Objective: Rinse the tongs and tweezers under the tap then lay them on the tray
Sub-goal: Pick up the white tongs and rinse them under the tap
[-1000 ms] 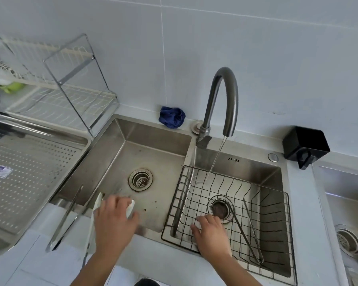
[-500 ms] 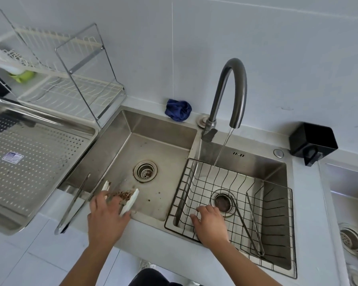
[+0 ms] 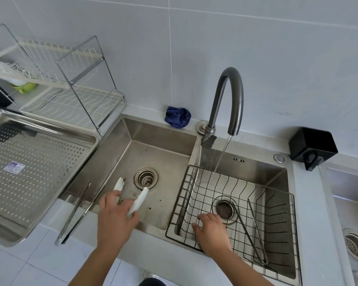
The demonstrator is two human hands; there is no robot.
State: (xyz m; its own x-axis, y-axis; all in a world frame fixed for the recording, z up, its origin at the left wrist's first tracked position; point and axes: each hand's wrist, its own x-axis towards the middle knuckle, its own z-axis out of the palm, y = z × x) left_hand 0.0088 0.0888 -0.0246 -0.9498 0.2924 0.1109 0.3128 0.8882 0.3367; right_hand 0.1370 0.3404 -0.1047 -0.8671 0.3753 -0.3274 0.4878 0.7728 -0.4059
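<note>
My left hand [image 3: 116, 219] is shut on white tongs [image 3: 140, 200], whose two soiled tips spread apart above the left sink basin [image 3: 153, 149]. Long steel tweezers [image 3: 77, 213] lean over that basin's front-left rim, just left of my hand. My right hand [image 3: 212, 230] rests with spread fingers on the black wire basket [image 3: 277, 223] in the right basin, holding nothing. A second pair of steel tweezers [image 3: 254, 232] lies in the basket to the right of it. The dark tap [image 3: 229, 100] runs a thin stream into the basket's far side. The perforated steel tray [image 3: 29, 172] sits at the left.
A white wire dish rack [image 3: 66, 83] stands behind the tray. A crumpled blue cloth [image 3: 178, 117] lies on the ledge left of the tap. A black box [image 3: 312, 145] sits on the counter at the right, with another sink [image 3: 355, 203] beyond it.
My left hand has lifted the white tongs off the sink's front rim, and their tips now point out over the left basin. My right hand stays on the basket.
</note>
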